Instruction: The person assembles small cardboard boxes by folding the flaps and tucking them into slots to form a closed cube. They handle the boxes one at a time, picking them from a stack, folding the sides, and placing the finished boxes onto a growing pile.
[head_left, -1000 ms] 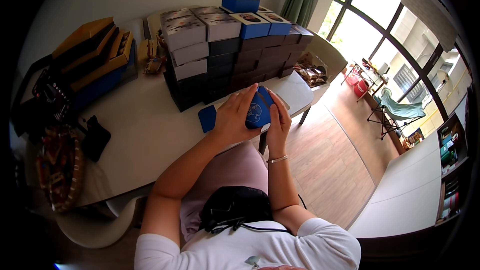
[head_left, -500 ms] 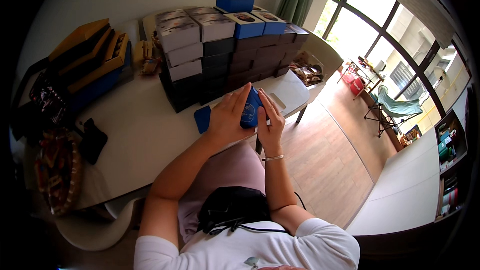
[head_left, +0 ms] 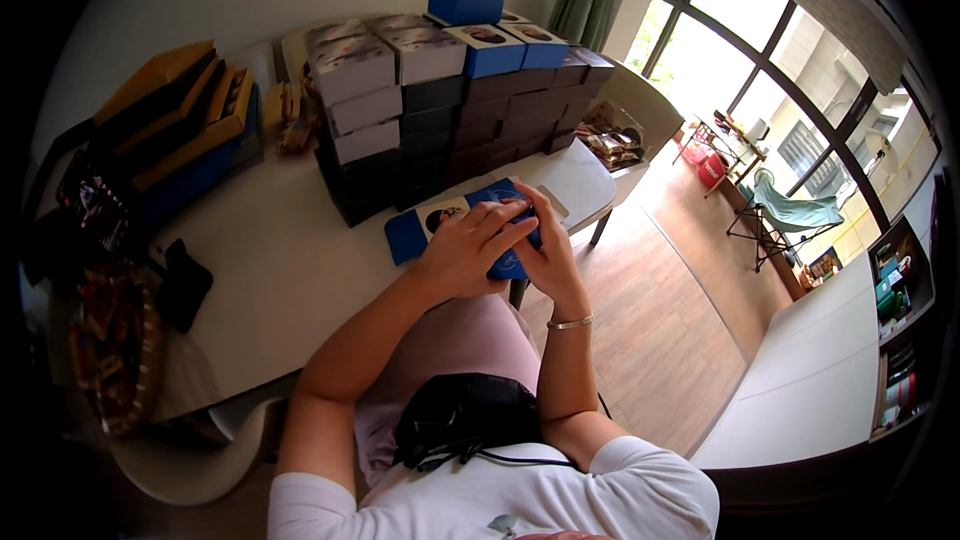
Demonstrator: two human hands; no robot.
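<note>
A flattened blue cardboard box (head_left: 404, 239) with a cream printed panel lies along the table's front edge, under both my hands. My left hand (head_left: 465, 248) rests over its middle, fingers bent and pointing right across the blue end. From the right, my right hand (head_left: 550, 252) grips that same end, its fingers meeting the left ones. Line artwork shows on the blue card below the fingers. Part of the box and some fingertips are hidden by my hands.
Behind the box rises a wall of stacked dark and grey boxes (head_left: 420, 130), topped with finished blue boxes (head_left: 493, 58). To the left stand yellow-and-black trays (head_left: 190, 130), a black pouch (head_left: 185, 283) and a basket of wrapped snacks (head_left: 115, 340). The white table (head_left: 270, 270) ends at right.
The blue end has tipped down from its raised position, and more of the cream panel shows. My hands have lowered, with fingers now bent and overlapping; my right wrist has shifted right.
</note>
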